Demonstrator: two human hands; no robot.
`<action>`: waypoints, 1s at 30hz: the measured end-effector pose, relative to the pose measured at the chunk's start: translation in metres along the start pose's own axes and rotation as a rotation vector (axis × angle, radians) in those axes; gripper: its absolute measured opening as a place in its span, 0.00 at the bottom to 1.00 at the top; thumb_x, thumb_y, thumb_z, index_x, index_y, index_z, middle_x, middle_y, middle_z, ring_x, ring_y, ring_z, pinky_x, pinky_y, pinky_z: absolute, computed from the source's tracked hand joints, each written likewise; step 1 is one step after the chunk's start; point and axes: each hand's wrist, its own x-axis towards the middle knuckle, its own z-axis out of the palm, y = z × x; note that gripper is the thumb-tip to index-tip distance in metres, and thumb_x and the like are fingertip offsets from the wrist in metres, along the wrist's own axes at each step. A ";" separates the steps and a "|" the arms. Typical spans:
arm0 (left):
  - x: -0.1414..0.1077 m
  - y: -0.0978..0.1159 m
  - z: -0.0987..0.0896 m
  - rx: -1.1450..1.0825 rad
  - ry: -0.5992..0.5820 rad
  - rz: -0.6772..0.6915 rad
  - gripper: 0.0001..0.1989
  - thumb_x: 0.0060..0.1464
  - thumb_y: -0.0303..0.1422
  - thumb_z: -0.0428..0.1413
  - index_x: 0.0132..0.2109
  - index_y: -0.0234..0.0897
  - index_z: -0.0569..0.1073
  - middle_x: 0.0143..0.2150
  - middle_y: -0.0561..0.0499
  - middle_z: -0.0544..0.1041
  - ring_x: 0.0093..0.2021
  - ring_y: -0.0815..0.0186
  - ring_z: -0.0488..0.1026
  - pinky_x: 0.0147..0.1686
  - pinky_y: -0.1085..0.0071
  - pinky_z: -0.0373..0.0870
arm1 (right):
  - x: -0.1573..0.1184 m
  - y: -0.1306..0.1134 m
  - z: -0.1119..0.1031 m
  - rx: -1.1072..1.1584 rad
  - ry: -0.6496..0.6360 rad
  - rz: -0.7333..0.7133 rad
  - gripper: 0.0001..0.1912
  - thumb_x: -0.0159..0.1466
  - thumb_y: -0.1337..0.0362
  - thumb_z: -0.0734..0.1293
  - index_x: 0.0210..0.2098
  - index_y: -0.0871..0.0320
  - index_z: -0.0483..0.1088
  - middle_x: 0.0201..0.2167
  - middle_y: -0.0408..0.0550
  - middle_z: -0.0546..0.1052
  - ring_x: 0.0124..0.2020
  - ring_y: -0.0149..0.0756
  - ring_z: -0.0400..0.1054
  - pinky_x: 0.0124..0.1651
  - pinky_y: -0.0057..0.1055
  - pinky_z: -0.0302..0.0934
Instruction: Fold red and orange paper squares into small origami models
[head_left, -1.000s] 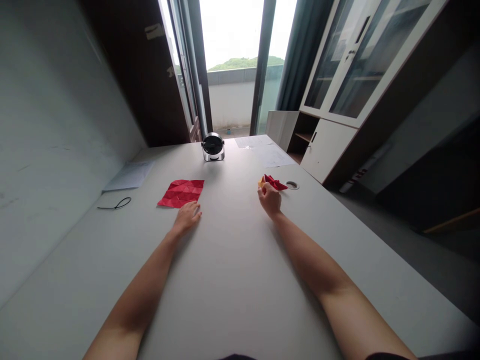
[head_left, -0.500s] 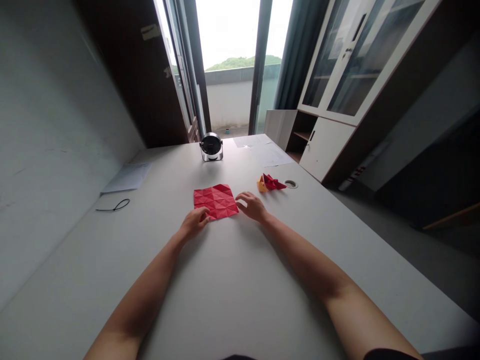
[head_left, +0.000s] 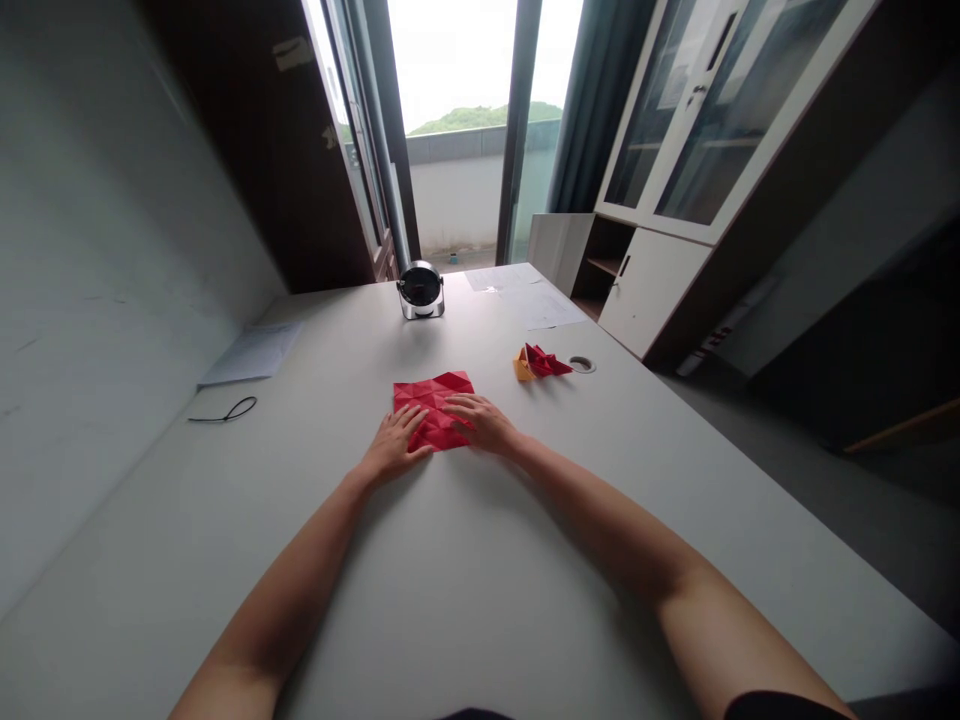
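A red sheet of origami paper (head_left: 433, 392), covered in a grid of creases, lies on the white table (head_left: 450, 560). My left hand (head_left: 395, 440) rests over its near left corner, fingers stretched out across the paper. Over the right side lies my right hand (head_left: 482, 422), its fingers extended and apart. Both hands hide parts of the sheet's near half. To the right and a little farther off sits a folded red and orange paper piece (head_left: 541, 363).
Beside the folded piece is a round grommet-like ring (head_left: 582, 364). A round black device on a silver stand (head_left: 421, 290) stands at the far end. Papers (head_left: 251, 354) and a black cable tie (head_left: 225, 411) lie at left; more sheets (head_left: 536, 300) lie far right.
My right hand has moved left from beside the sheet onto it. My left hand has flattened with its fingers spread over the paper. The sheet has shifted slightly towards me.
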 end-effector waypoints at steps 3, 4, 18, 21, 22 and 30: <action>0.000 0.002 -0.005 -0.037 -0.010 0.050 0.38 0.56 0.52 0.55 0.69 0.47 0.57 0.69 0.45 0.59 0.69 0.50 0.54 0.67 0.49 0.47 | -0.001 0.004 0.002 -0.002 -0.040 0.021 0.22 0.68 0.56 0.64 0.60 0.51 0.68 0.61 0.50 0.70 0.63 0.44 0.60 0.64 0.44 0.56; 0.000 0.003 -0.008 -0.051 0.003 0.057 0.37 0.56 0.52 0.55 0.68 0.47 0.58 0.68 0.45 0.61 0.67 0.51 0.56 0.66 0.50 0.50 | -0.002 0.006 0.002 -0.007 -0.062 0.032 0.24 0.67 0.54 0.65 0.61 0.51 0.66 0.62 0.50 0.68 0.64 0.45 0.59 0.65 0.45 0.55; 0.004 -0.007 -0.004 -0.078 0.068 -0.090 0.39 0.54 0.50 0.58 0.68 0.42 0.58 0.67 0.43 0.62 0.67 0.49 0.57 0.65 0.52 0.53 | -0.004 0.007 -0.009 -0.097 -0.207 0.144 0.39 0.60 0.46 0.69 0.66 0.50 0.58 0.62 0.53 0.67 0.63 0.50 0.58 0.63 0.47 0.52; 0.004 -0.007 -0.007 -0.087 0.086 -0.096 0.35 0.55 0.45 0.57 0.67 0.43 0.59 0.66 0.44 0.65 0.65 0.51 0.61 0.64 0.53 0.56 | -0.004 0.006 -0.011 -0.100 -0.210 0.127 0.37 0.61 0.45 0.69 0.66 0.49 0.60 0.61 0.54 0.68 0.62 0.50 0.58 0.62 0.47 0.52; 0.004 -0.008 -0.008 -0.092 0.101 -0.101 0.33 0.56 0.43 0.57 0.67 0.43 0.60 0.65 0.45 0.66 0.64 0.52 0.62 0.63 0.54 0.58 | -0.003 0.006 -0.011 -0.101 -0.210 0.122 0.37 0.61 0.45 0.68 0.65 0.49 0.60 0.60 0.54 0.68 0.62 0.50 0.58 0.62 0.47 0.52; 0.003 -0.016 -0.011 -0.117 0.180 -0.135 0.25 0.57 0.36 0.55 0.62 0.42 0.67 0.55 0.46 0.74 0.55 0.55 0.68 0.57 0.57 0.64 | -0.002 0.004 -0.013 -0.143 -0.190 0.131 0.37 0.61 0.46 0.69 0.65 0.52 0.60 0.55 0.57 0.72 0.55 0.50 0.64 0.58 0.45 0.54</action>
